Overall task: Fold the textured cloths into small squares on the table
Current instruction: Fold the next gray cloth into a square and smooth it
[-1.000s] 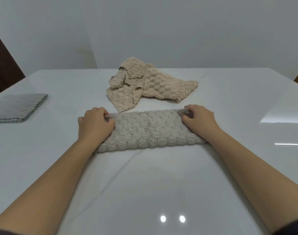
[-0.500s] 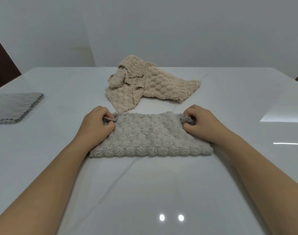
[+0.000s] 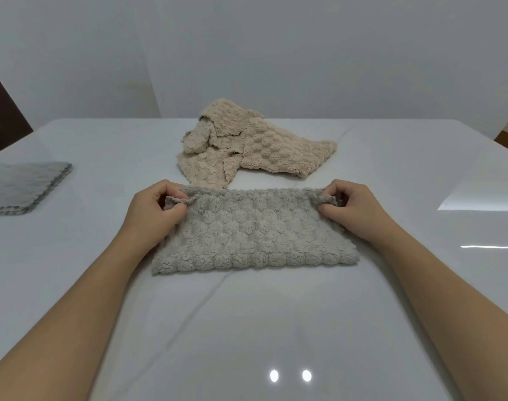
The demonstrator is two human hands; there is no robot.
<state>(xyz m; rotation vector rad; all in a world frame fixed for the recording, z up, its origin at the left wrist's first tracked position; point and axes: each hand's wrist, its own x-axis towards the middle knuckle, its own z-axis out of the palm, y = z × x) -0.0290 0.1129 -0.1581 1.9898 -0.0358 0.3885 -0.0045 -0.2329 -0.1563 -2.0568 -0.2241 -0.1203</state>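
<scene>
Grey cloth (image 3: 254, 230) is laid as a folded strip at the centre of the table (image 3: 247, 328) | its 10 o'clock corner is pinched by the left hand (image 3: 157, 209) and its 2 o'clock corner by the right hand (image 3: 354, 209), judged so the layers are squared for the next fold | beige cloth (image 3: 247, 149) lies crumpled at 12 o'clock, not yet folded | folded grey square (image 3: 24, 188) is set aside at 9 o'clock, clear of the work.
</scene>
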